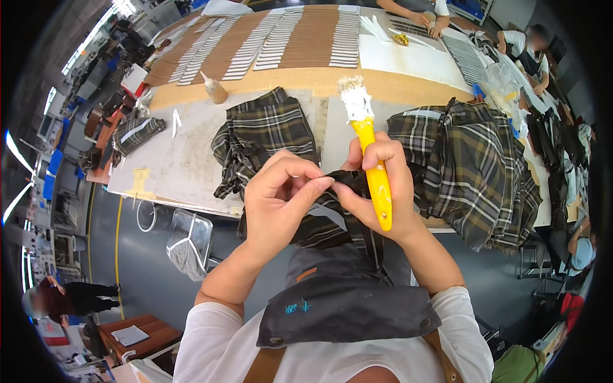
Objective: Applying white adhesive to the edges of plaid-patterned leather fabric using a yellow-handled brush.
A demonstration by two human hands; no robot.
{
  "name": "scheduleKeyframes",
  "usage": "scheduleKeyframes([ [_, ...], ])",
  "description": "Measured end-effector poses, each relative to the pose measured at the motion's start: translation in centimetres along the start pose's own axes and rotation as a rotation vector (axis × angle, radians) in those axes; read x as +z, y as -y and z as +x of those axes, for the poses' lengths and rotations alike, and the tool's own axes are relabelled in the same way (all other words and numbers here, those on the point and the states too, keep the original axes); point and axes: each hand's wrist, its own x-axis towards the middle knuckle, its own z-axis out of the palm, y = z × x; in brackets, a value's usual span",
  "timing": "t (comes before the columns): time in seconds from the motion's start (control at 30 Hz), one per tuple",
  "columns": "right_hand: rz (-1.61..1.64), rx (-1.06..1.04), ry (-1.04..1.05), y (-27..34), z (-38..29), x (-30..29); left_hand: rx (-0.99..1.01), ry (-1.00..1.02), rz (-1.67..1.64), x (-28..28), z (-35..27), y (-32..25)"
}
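My left hand point(287, 191) pinches the dark edge of a plaid cloth piece point(318, 232) between thumb and fingers, in front of my apron. Close at its right, my right hand point(383, 186) holds the same dark edge with its thumb. A paintbrush with a yellow handle point(376, 177) is tucked in the fingers of that hand, its bristles up and coated in white. Folded plaid fabric point(270, 129) lies on the table beyond my left hand. A larger heap of plaid fabric point(469, 167) lies to the right and hangs over the table's edge.
A squeeze bottle point(215, 91) stands on the worktable point(182, 158). Striped rows of brown and white strips point(306, 38) cover the far part. A small plaid bundle point(139, 134) lies left. Co-workers' hands point(428, 24) are at the far side. A clear bin point(191, 239) is below the table's edge.
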Motion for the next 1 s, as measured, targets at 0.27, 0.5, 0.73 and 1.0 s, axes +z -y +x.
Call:
scheduleKeyframes([
  [0.27, 0.295, 0.263, -0.182, -1.8, -1.3, 0.3, -0.114, -0.089, 0.0, 1.2, 0.1, 3.2],
  [0.5, 0.345, 0.426, -0.142, -2.6, -1.8, -0.7, -0.343, -0.01, -0.085, 0.9, 1.1, 3.1],
  [0.73, 0.379, 0.439, -0.096, 1.4, -0.6, -3.8, -0.457, -0.018, -0.259, 0.6, 1.5, 3.2],
  [1.0, 0.264, 0.582, -0.196, 0.5, 0.5, -4.0, -0.457, 0.032, -0.368, 0.3, 1.6, 3.0],
])
